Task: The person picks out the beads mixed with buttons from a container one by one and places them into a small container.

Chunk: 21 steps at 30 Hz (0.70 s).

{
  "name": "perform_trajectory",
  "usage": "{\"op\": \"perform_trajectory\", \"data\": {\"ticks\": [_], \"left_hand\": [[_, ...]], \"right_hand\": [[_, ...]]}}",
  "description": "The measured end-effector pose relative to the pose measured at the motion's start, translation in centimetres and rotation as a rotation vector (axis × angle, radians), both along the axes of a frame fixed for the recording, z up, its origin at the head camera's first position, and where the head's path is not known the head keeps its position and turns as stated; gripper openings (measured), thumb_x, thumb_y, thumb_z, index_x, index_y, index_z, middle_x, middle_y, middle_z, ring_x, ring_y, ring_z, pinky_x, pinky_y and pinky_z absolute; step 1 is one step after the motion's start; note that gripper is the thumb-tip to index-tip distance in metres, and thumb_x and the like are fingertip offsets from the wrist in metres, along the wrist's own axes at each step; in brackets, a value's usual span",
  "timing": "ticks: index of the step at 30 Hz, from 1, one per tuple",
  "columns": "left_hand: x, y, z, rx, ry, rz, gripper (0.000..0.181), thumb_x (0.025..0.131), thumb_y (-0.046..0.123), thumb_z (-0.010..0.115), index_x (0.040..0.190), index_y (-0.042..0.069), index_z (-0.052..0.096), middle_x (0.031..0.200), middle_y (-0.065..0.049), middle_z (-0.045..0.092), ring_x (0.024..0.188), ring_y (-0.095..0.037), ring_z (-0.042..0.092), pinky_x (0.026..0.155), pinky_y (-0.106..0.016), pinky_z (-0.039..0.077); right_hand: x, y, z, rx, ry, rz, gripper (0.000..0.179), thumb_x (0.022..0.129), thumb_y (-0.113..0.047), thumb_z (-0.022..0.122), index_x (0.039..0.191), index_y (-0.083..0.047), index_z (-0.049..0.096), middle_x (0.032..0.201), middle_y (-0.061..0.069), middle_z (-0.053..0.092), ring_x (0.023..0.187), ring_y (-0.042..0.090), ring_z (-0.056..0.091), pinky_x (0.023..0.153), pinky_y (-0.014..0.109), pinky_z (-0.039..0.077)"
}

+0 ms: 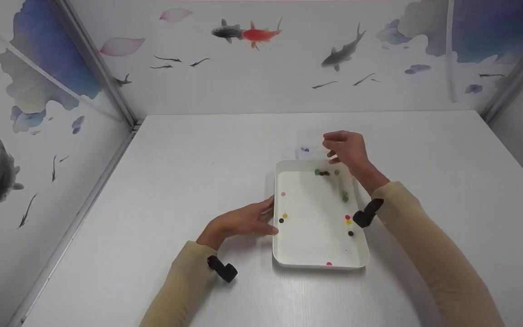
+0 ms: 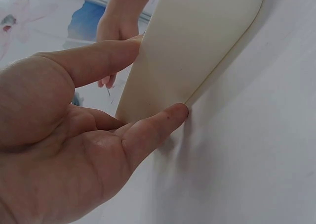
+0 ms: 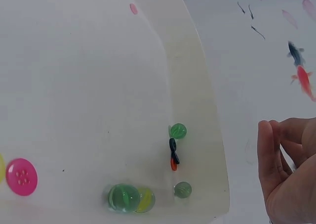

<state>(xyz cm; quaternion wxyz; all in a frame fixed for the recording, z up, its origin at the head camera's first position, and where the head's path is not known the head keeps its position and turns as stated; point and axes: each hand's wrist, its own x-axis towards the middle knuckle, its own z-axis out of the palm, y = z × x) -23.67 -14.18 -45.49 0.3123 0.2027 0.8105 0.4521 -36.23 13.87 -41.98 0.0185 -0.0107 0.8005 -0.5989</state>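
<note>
My left hand (image 1: 245, 221) holds a white rectangular tray (image 1: 313, 222) by its left side. In the left wrist view the thumb lies at the tray's rim and a fingertip at its lower edge. Past the tray's far edge my right hand (image 1: 348, 149) hovers beside a small clear container (image 1: 317, 153) with blue bits in it. Its thumb and finger meet at the tips in the right wrist view, and nothing shows between them. Green glass marbles (image 3: 178, 131) and a black and orange twisted loop (image 3: 174, 154) lie at the tray's far end.
Around the tray lie a pink button (image 3: 21, 177), a yellow disc (image 1: 284, 215), black discs (image 1: 351, 233) and a small pink disc (image 1: 283, 194). The tray stands on a white table (image 1: 189, 172). White walls (image 1: 261, 86) with painted fish enclose the back and sides.
</note>
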Motion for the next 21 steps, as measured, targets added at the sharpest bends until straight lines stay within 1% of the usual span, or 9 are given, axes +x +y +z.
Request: {"op": "perform_trajectory", "data": {"ticks": [8,13,18,21], "left_hand": [[0.0,-0.1,0.0,0.045,-0.029,-0.006,0.097,0.08,0.022,0.07,0.148,0.025,0.002,0.154,0.011,0.011,0.139,-0.002,0.019,0.115,-0.03,0.019],[-0.1,0.0,-0.1,0.037,-0.018,-0.012,0.097,0.08,0.024,0.07,0.148,0.025,0.002,0.154,0.01,0.011,0.139,-0.003,0.019,0.115,-0.03,0.017],[-0.1,0.0,0.0,0.037,-0.014,-0.009,0.098,0.08,0.024,0.07,0.148,0.024,0.001,0.154,0.01,0.011,0.138,-0.002,0.019,0.115,-0.03,0.017],[0.0,0.0,0.0,0.019,-0.01,0.001,0.097,0.08,0.024,0.07,0.148,0.025,0.001,0.154,0.01,0.012,0.138,-0.001,0.019,0.115,-0.031,0.017]], "right_hand": [[0.7,0.0,0.4,-0.023,0.005,0.009,0.029,0.087,-0.026,0.062,0.112,-0.011,0.064,0.104,0.006,0.064,0.069,0.014,0.061,0.058,0.025,0.055],[1.5,0.4,0.7,0.036,0.005,0.035,0.03,0.088,-0.029,0.061,0.113,-0.012,0.063,0.109,0.007,0.062,0.075,0.016,0.061,0.06,0.026,0.055],[1.9,1.1,0.9,0.096,-0.002,0.055,0.035,0.088,-0.034,0.059,0.117,-0.014,0.061,0.115,0.007,0.06,0.088,0.027,0.062,0.063,0.027,0.055],[2.3,1.5,1.0,0.125,-0.015,0.067,0.038,0.088,-0.037,0.059,0.119,-0.015,0.059,0.119,0.006,0.059,0.093,0.029,0.062,0.065,0.028,0.056]]}}
